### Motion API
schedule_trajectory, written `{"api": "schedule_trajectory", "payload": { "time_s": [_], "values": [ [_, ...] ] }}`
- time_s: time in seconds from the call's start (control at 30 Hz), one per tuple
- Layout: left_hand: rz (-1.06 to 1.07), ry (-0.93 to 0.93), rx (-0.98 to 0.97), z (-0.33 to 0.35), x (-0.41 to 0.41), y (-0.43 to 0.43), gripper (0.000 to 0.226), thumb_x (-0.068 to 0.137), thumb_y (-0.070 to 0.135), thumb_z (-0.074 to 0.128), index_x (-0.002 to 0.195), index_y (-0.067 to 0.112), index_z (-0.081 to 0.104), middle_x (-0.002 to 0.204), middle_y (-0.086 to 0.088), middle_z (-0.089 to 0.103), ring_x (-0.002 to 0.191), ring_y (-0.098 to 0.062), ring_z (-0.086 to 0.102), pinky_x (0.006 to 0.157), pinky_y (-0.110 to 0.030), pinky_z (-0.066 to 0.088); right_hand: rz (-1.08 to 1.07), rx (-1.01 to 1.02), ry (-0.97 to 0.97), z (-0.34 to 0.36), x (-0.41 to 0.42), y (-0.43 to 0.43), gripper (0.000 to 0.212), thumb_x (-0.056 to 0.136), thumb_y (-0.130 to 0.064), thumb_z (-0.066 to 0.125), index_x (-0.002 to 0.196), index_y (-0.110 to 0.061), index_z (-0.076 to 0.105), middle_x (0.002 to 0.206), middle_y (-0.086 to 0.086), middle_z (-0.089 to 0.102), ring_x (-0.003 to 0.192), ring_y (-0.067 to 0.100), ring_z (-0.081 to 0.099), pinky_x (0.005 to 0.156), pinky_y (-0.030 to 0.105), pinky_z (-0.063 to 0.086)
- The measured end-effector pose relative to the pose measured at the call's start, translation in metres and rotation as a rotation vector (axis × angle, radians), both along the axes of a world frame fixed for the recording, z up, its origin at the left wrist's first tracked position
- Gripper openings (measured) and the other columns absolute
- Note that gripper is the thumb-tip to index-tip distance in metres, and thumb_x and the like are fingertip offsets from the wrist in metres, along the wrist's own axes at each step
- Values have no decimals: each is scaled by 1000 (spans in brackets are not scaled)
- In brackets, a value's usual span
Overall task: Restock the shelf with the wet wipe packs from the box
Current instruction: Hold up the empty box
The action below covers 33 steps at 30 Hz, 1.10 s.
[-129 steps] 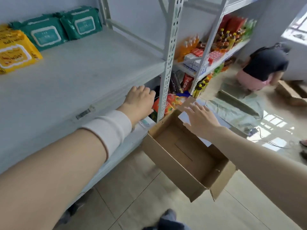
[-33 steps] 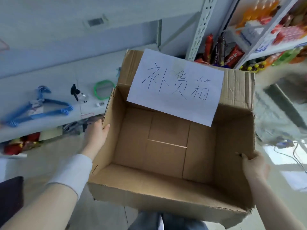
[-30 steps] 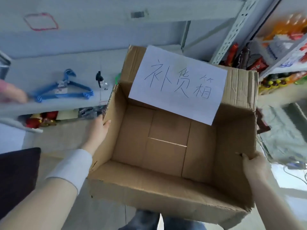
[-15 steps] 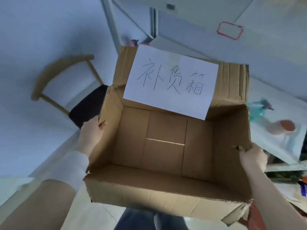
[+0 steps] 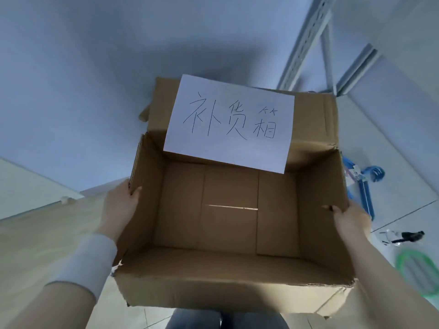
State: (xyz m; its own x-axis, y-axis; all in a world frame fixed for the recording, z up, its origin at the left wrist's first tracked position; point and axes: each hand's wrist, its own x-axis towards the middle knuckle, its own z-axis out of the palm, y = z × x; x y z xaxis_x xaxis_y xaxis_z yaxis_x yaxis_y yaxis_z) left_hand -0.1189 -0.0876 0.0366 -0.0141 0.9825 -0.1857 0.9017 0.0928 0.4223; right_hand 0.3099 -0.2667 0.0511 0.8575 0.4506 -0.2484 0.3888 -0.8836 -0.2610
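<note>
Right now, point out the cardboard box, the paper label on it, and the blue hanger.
cardboard box (image 5: 228, 224): head view, on its bare inner floor.
paper label (image 5: 228, 122): head view, middle of the white sheet on the far flap.
blue hanger (image 5: 365, 193): head view, on its blue bar right of the box.

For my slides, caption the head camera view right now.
Left hand and right hand hold an empty cardboard box bearing a handwritten paper label.

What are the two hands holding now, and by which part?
Both hold the empty cardboard box: left hand on its left wall, right hand on its right wall.
</note>
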Motion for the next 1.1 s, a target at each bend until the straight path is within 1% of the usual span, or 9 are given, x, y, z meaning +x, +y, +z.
{"api": "schedule_trajectory", "payload": {
  "time_s": [0.07, 0.13, 0.23, 0.3, 0.47, 0.7, 0.83, 0.97, 1.1],
  "values": [
    [51, 2, -9, -6, -3, 11, 25, 93, 19, 50, 105, -1, 59, 96, -26, 66, 93, -44, 59, 78, -43, 44, 48, -1, 7, -6, 6, 39, 39, 93, -20, 54, 126, 1, 51, 116, 29, 59, 107, 44, 56, 73, 38, 43],
    [119, 13, -20, -14, -3, 19, 23, 93, 19, 50, 103, 0, 59, 94, -26, 66, 92, -45, 59, 76, -43, 43, 108, 1, 14, -15, 16, 77, 35, 93, -20, 54, 120, 3, 54, 113, 30, 61, 106, 44, 56, 72, 37, 40],
    [227, 17, -31, -29, 3, 30, 20, 93, 19, 51, 99, 3, 60, 93, -24, 67, 92, -44, 59, 73, -41, 41, 192, 8, 57, -32, 30, 132, 37, 93, -23, 54, 122, 0, 54, 115, 26, 61, 106, 42, 57, 79, 40, 47],
    [311, 17, -63, -41, 10, 37, 19, 92, 20, 51, 96, 4, 60, 93, -24, 67, 91, -43, 59, 72, -40, 40, 254, -10, 68, -44, 36, 165, 37, 93, -22, 54, 124, -1, 52, 118, 26, 61, 107, 42, 57, 83, 41, 48],
    [468, 13, -119, -74, 29, 55, 18, 92, 20, 52, 93, 4, 60, 90, -23, 67, 90, -43, 60, 71, -40, 41, 363, -35, 65, -75, 52, 230, 31, 94, -15, 52, 120, 1, 54, 113, 26, 62, 104, 43, 58, 81, 41, 48],
    [512, 35, -141, -116, 38, 85, 18, 92, 20, 54, 98, 4, 61, 91, -21, 68, 88, -41, 60, 69, -38, 40, 401, -78, 66, -116, 56, 283, 33, 94, -13, 52, 123, 2, 52, 117, 26, 61, 104, 46, 58, 86, 47, 49],
    [525, 28, -141, -140, 39, 100, 18, 92, 20, 53, 99, 6, 61, 90, -18, 68, 88, -41, 61, 67, -36, 39, 382, -80, 86, -142, 56, 300, 31, 94, -15, 52, 121, -1, 52, 113, 25, 63, 99, 46, 59, 81, 45, 49],
    [543, 28, -156, -155, 35, 110, 18, 92, 21, 53, 98, 6, 61, 89, -18, 68, 88, -40, 61, 67, -35, 39, 413, -93, 75, -160, 54, 313, 30, 94, -16, 52, 120, -2, 54, 113, 23, 65, 97, 45, 61, 79, 44, 51],
    [523, 38, -168, -162, 30, 121, 18, 92, 22, 53, 97, 6, 61, 88, -16, 68, 88, -40, 60, 67, -34, 38, 421, -97, 58, -170, 54, 323, 27, 95, -16, 51, 117, -1, 55, 109, 24, 65, 93, 44, 61, 72, 37, 47]
  ]
}}
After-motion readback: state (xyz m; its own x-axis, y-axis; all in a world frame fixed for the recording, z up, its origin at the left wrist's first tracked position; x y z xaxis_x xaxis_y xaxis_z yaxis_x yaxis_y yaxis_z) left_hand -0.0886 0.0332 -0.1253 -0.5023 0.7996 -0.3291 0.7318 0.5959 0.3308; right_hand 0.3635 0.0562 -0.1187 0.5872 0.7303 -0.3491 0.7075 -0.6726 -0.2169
